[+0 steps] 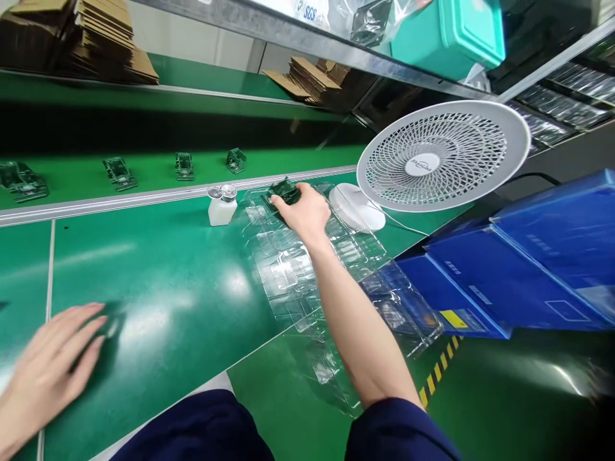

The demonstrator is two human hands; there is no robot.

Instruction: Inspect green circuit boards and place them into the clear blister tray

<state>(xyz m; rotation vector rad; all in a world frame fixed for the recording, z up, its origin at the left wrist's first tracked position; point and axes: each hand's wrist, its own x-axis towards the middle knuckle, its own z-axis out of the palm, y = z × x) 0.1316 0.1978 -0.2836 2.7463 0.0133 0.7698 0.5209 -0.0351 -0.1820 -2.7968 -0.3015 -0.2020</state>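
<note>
My right hand [307, 211] reaches forward with its fingers closed around a green circuit board assembly [283, 190]. That board is at the far end of a clear plastic blister tray [283, 272], which lies on the green bench and hangs over its front edge. Whether the board touches the tray I cannot tell. My left hand [62, 362] is low over the bench at the left, fingers stretched out, holding nothing. A small white dispenser bottle [222, 211] with a metal top stands just left of the tray.
Several similar boards [184, 166] sit in a row on the conveyor strip [154, 179] behind. A white fan [442, 157] stands at the right beside blue bins [480, 282]. Overhead runs a metal shelf [336, 54] bearing a teal box [446, 38]. Cardboard pieces [312, 80] lie at the back.
</note>
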